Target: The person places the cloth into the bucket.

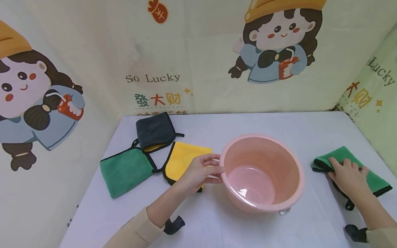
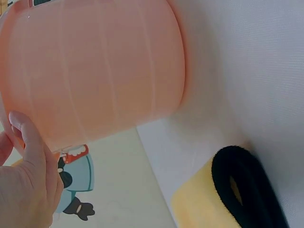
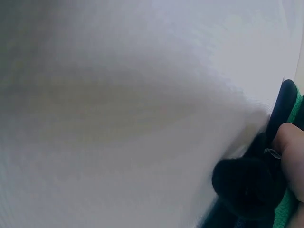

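In the head view a round pink bucket (image 1: 258, 207) stands in the middle of the white table. My left hand (image 1: 203, 171) holds its left rim; the left wrist view shows thumb and fingers (image 2: 33, 142) on either side of the edge of the bucket (image 2: 95, 71). Over at the right, my right hand (image 1: 351, 179) grips a folded green cloth (image 1: 376, 179) with black trim and a small loop. The right wrist view catches only the thumb (image 3: 290, 147) against the cloth's dark edge (image 3: 247, 185); the other fingers are hidden there.
Left of the bucket lie a yellow cloth (image 1: 183, 155), partly behind my left hand, a dark grey cloth (image 1: 155, 130) and another green cloth (image 1: 128, 172), all black-trimmed. A patterned curtain (image 1: 208, 55) hangs behind the table (image 1: 205, 237).
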Demonstrator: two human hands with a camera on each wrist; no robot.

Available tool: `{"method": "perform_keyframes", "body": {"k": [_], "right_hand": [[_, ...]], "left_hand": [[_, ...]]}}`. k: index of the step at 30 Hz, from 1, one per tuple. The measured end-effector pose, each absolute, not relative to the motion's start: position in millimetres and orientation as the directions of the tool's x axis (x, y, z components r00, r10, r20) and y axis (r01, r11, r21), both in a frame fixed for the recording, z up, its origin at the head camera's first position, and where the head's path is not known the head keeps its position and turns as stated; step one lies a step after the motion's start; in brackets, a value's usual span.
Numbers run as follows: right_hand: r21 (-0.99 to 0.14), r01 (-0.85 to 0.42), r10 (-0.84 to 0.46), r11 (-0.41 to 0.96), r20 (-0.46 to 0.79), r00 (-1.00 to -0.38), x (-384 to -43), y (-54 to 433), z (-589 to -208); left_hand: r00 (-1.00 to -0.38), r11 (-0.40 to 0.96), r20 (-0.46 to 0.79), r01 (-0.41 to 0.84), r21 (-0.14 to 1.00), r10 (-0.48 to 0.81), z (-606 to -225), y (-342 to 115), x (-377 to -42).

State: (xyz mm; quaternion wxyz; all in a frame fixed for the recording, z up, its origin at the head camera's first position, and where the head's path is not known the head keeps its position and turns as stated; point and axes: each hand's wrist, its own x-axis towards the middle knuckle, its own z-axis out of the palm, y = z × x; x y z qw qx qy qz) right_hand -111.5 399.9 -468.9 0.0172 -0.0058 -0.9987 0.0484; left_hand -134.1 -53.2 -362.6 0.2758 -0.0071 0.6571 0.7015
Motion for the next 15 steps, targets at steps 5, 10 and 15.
{"method": "perform_keyframes", "body": {"k": [5,10,15], "right_hand": [[-0.106,0.012,0.018,0.994,0.056,-0.998,-111,402,-463],[-0.1,0.002,0.014,0.995,0.114,-0.993,-113,404,-447],[-0.114,-0.066,-0.032,0.991,0.275,-0.961,-116,395,-424]], "left_hand": [[-0.849,0.019,-0.367,-0.39,0.921,0.379,-363,-53,-134],[-0.855,0.032,-0.364,-0.38,0.924,0.369,-364,-53,-135],[-0.86,0.042,-0.366,-0.376,0.926,0.355,-365,-53,-134]]}}
